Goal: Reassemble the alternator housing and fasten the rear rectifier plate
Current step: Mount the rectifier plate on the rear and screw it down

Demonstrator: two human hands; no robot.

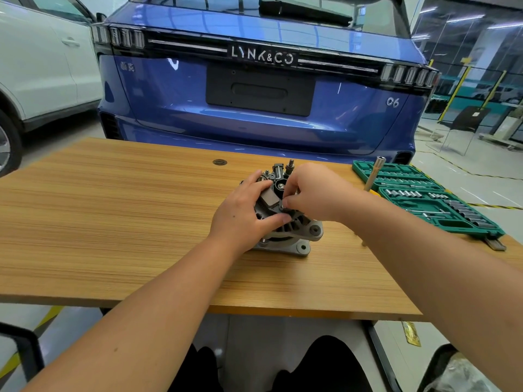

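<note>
We find the alternator [288,222] standing on the wooden table [113,222], left of the green socket case [430,199]. Our left hand [243,213] grips its housing, fingers curled over the top. Our right hand [314,190] pinches a small fastener [283,205] at the rear plate.

Two bare forearms reach in from the bottom of the view, uncovered up to the frame's edge — no sleeves, cuffs, gloves, watch or rings show anywhere along them. The left hand [243,213] and the right hand [314,193] are likewise bare, with short, plain fingernails. A few small dark moles dot the left forearm and the back of the left hand. Below the arms sit the knees, clad in black trousers [325,363] — plain dark cloth with no visible pattern or marking.
</note>
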